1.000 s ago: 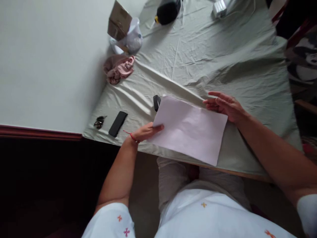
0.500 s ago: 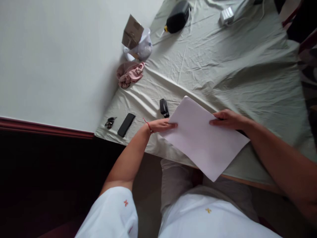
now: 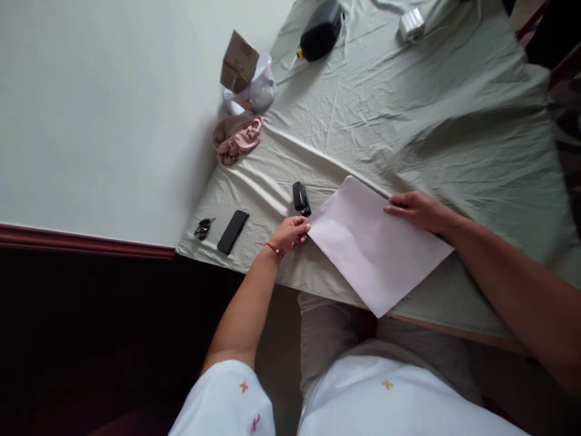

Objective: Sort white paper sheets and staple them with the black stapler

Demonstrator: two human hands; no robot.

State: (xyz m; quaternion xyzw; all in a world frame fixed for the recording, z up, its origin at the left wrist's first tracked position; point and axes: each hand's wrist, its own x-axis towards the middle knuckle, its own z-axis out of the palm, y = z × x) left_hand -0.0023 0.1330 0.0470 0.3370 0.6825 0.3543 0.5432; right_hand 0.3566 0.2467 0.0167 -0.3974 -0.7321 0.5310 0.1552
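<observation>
— Where's the paper [image 3: 374, 245]?
— Flat on the bench [image 3: 454, 121], right hand [image 3: 415, 209] fingers pinched on its far edge
— And the left hand [image 3: 293, 233]?
— Fingers curled at its corner, stapler [image 3: 301, 198] just beyond; a grip I cannot tell

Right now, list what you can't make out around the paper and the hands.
- Head view: the underside of the paper faces the table.
- Right hand: fingertips hidden under the paper's edge.
- Left hand: whether it grips the corner or just touches it, unclear.
- Keys beside the phone: too small to tell.
- Box: cut off by the top edge.
</observation>
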